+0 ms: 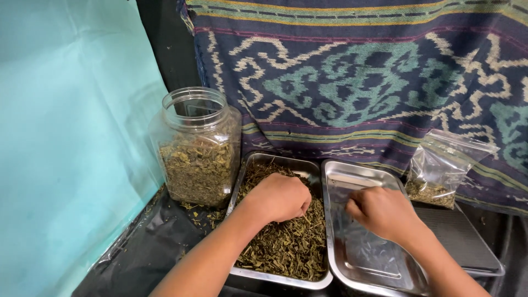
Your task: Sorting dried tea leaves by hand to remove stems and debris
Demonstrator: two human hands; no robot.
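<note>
The fingers of the left hand [278,197] are curled down into the dried green leaves [286,242], pinching among them in the left steel tray [242,187]. The right hand [385,212] has its fingers closed together, tips just above the bare bottom of the right steel tray [357,258], which touches the first. A clear plastic jar [198,148] of leaves stands at the bench's left back corner; a small clear bag [443,168] leans at the right against a patterned cloth [357,71].

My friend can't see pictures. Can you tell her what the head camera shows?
A person's left hand digs into dried green leaves in a metal tray; the right hand rests in an empty tray beside it. A clear jar of leaves stands behind.
</note>
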